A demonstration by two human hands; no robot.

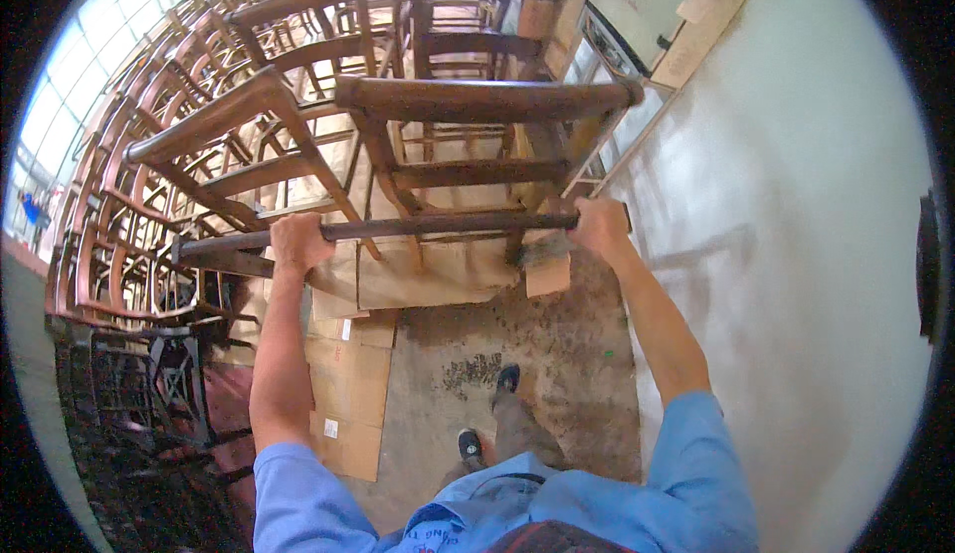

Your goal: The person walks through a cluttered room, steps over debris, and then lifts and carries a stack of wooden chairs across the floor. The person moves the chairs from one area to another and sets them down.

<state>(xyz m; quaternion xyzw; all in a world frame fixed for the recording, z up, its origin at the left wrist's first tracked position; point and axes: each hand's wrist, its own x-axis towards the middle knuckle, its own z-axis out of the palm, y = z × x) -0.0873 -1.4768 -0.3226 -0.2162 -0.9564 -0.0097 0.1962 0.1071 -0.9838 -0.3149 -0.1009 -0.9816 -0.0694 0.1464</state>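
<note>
Two arms (282,364), bare below blue sleeves (298,498), extend forward and apart; the left hand (301,242) has its fingers curled tight round a rail (428,226), inward of the left end, and the right hand (602,227) likewise grips it near the right end, beside the pale wall (796,155). The rail is wooden, dark brown, long and slim, and lies crosswise before the nearest chair (487,102), with cardboard (343,394) on the floor (448,339).

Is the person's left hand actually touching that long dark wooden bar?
Touching. The head view shows it: the left hand is closed around the dark wooden bar, with no gap visible between them.
</note>
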